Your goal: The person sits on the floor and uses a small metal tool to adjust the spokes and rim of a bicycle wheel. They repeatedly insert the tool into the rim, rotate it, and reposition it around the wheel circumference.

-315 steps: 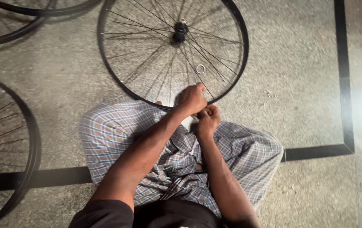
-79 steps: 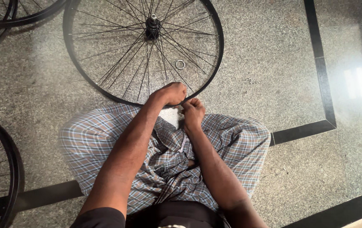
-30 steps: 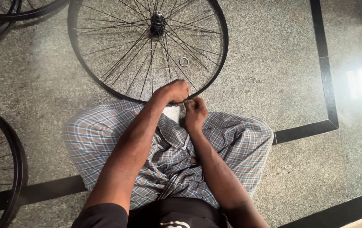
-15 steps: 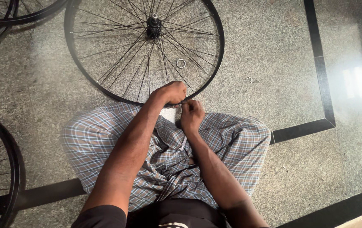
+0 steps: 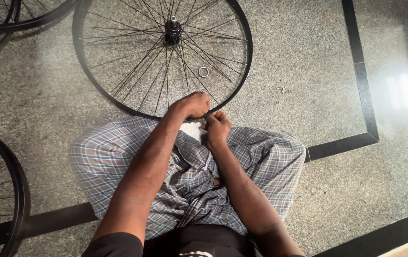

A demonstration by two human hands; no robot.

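At the near rim of the black spoked bicycle wheel [image 5: 163, 57], the left hand [image 5: 195, 103] has its fingers clamped on the rim; the right hand [image 5: 217, 128], just beside, has its fingers curled together.

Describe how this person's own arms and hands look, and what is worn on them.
Both arms are bare from the upper arm down: short black sleeves end above the elbows. The left hand and right hand wear no gloves; no watch, ring or bracelet is visible. A checked blue-grey cloth covers the legs.
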